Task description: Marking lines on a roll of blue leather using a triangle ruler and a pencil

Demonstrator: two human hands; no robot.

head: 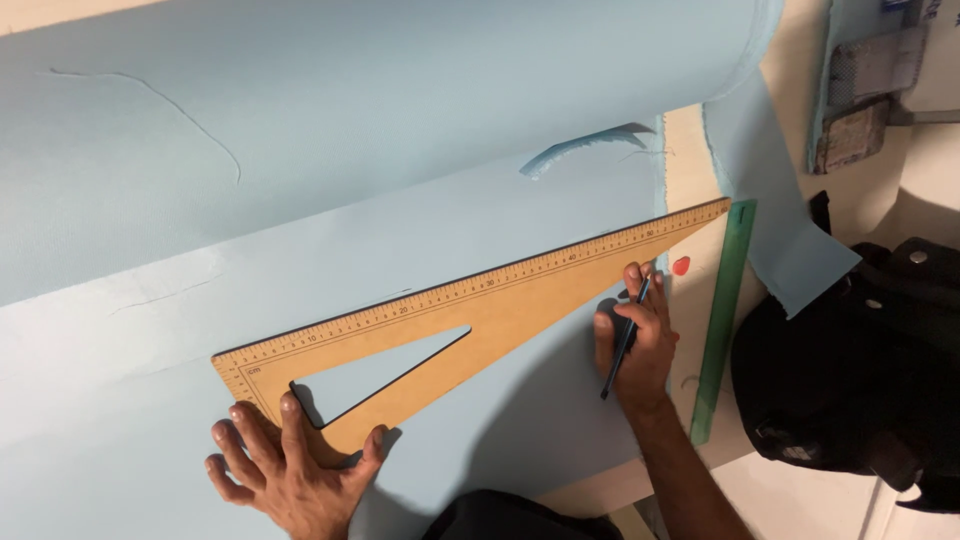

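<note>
A large wooden triangular set square (520, 305) with a ruler scale along its upper edge lies flat on light blue fabric (300, 250) spread over the table. My left hand (290, 470) presses down on the set square's lower left corner, fingers spread. My right hand (640, 335) holds a dark pen (622, 350) against the lower right edge of the set square, near the fabric's right edge. A small red chalk piece (681, 265) lies just right of that hand.
A thick roll of the same blue fabric (350, 110) fills the top of the view. A green transparent straight ruler (722, 320) lies along the table's right side. A black bag (860, 370) sits off the table at the right. Fabric swatches (865, 95) hang at top right.
</note>
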